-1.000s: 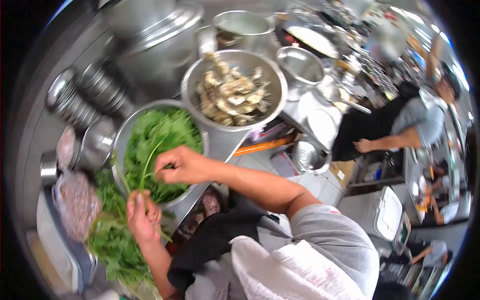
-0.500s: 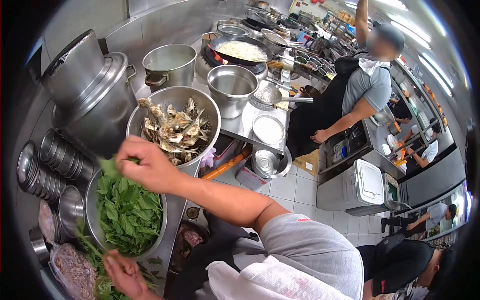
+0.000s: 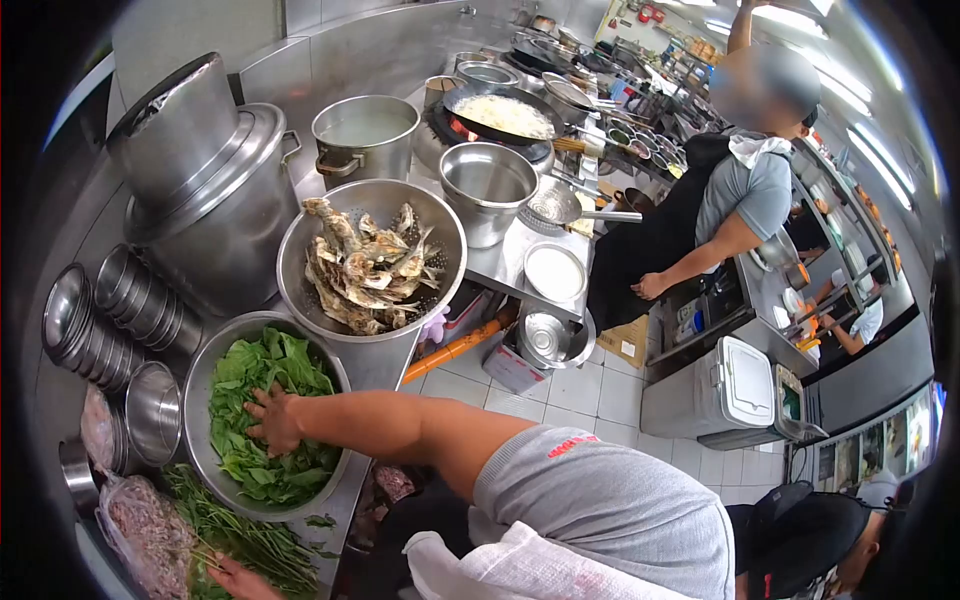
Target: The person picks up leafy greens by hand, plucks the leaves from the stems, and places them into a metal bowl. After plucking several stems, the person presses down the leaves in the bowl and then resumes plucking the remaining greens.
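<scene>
My right hand (image 3: 275,422) lies with spread fingers on a heap of green leaves (image 3: 270,480) in a steel bowl (image 3: 196,452). At the lower left, my left hand (image 3: 242,580) is partly cut off by the frame's edge. Its fingertips close on thin green stems (image 3: 205,556) beside a bundle of leafy stalks (image 3: 235,530). A plastic bag of minced pinkish food (image 3: 150,530) sits next to that bundle. Just beyond the leaf bowl, a steel colander (image 3: 290,265) holds a pile of browned fish pieces (image 3: 365,270).
Stacked steel bowls (image 3: 85,325) and a large lidded pot (image 3: 215,205) line the wall side. Farther along are a pot of liquid (image 3: 365,135), an empty steel pot (image 3: 488,185) and a wok (image 3: 500,115) over flame. A co-worker (image 3: 745,190) stands at the right.
My right hand has come down from above the bowl, where it held a leaf, onto the heap. My left hand has moved down with its stem toward the stalk bundle. The view has shifted slightly.
</scene>
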`<state>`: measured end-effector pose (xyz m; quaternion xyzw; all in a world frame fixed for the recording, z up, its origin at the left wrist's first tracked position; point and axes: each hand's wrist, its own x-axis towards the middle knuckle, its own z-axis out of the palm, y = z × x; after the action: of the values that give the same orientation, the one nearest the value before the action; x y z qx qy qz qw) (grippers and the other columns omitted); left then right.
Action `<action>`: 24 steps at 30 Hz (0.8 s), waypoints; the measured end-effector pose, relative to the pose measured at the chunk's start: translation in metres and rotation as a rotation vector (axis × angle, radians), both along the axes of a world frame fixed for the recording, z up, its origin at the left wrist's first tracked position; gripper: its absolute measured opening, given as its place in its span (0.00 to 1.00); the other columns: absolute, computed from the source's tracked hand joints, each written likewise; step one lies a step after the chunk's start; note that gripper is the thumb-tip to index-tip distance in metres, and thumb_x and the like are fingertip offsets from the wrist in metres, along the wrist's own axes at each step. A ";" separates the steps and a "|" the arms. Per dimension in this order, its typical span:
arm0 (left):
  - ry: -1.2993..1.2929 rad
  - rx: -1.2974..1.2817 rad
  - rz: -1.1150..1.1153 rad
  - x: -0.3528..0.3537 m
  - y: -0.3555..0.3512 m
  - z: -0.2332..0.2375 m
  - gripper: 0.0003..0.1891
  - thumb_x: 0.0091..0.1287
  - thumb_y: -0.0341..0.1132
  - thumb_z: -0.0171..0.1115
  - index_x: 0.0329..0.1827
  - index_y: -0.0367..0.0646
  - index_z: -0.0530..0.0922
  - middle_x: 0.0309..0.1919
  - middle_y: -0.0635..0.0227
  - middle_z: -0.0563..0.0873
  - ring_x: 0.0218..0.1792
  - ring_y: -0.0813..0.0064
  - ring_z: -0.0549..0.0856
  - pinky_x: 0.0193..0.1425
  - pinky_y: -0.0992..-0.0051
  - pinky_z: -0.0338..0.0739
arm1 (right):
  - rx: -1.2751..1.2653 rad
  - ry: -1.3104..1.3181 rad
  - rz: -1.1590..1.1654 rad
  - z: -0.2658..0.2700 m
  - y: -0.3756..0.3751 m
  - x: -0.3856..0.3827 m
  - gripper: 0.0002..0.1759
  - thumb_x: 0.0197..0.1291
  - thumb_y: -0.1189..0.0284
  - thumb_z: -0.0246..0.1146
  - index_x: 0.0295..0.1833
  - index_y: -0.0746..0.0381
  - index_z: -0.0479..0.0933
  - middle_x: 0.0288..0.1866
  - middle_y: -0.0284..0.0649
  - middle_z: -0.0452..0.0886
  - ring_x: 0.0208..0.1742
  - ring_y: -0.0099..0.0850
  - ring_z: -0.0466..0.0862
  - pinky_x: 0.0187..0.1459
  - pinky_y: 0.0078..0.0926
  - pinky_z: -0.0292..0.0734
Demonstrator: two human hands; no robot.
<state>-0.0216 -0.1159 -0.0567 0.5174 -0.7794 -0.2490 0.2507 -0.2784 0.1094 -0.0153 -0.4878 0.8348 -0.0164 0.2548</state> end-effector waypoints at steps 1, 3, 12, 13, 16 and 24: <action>-0.052 0.043 -0.041 0.002 -0.001 -0.004 0.33 0.78 0.57 0.43 0.78 0.45 0.58 0.69 0.52 0.72 0.64 0.51 0.77 0.62 0.54 0.74 | -0.001 0.003 0.006 -0.001 -0.001 0.001 0.42 0.68 0.43 0.50 0.82 0.43 0.47 0.85 0.46 0.36 0.83 0.56 0.35 0.75 0.68 0.33; -0.246 -0.107 -0.106 0.002 0.000 -0.023 0.27 0.79 0.46 0.46 0.78 0.48 0.60 0.69 0.53 0.71 0.66 0.50 0.75 0.65 0.54 0.73 | -0.002 0.019 0.016 -0.002 0.000 0.000 0.42 0.67 0.43 0.50 0.82 0.44 0.48 0.85 0.46 0.37 0.83 0.56 0.35 0.74 0.69 0.32; -0.327 -0.170 -0.158 -0.016 0.030 -0.014 0.22 0.77 0.39 0.52 0.73 0.48 0.68 0.68 0.58 0.73 0.69 0.51 0.71 0.68 0.52 0.70 | -0.019 0.003 -0.001 0.006 0.005 0.003 0.43 0.66 0.43 0.51 0.82 0.44 0.48 0.85 0.47 0.37 0.83 0.56 0.35 0.75 0.68 0.33; -0.338 -0.258 -0.205 -0.016 0.033 -0.010 0.23 0.76 0.40 0.52 0.73 0.48 0.68 0.68 0.58 0.72 0.68 0.51 0.71 0.67 0.52 0.70 | -0.022 -0.004 -0.006 0.005 0.005 0.003 0.43 0.66 0.43 0.51 0.82 0.44 0.48 0.85 0.47 0.37 0.83 0.56 0.35 0.75 0.68 0.33; -0.375 -0.419 -0.339 -0.017 0.028 -0.018 0.25 0.75 0.42 0.55 0.73 0.46 0.68 0.69 0.57 0.71 0.68 0.51 0.72 0.65 0.51 0.72 | -0.032 -0.019 -0.011 0.003 0.003 0.002 0.43 0.66 0.43 0.51 0.82 0.44 0.48 0.85 0.47 0.36 0.83 0.57 0.35 0.75 0.67 0.33; -0.400 -0.495 -0.326 -0.036 0.042 -0.046 0.28 0.71 0.37 0.58 0.73 0.38 0.66 0.71 0.52 0.68 0.66 0.49 0.72 0.66 0.52 0.69 | -0.037 -0.001 -0.009 0.000 0.003 0.002 0.42 0.67 0.43 0.51 0.82 0.44 0.48 0.85 0.47 0.36 0.83 0.57 0.34 0.75 0.67 0.33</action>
<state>-0.0577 -0.0738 -0.1025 0.3482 -0.9222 0.0169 0.1676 -0.2761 0.1121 -0.0154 -0.4887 0.8363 -0.0334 0.2462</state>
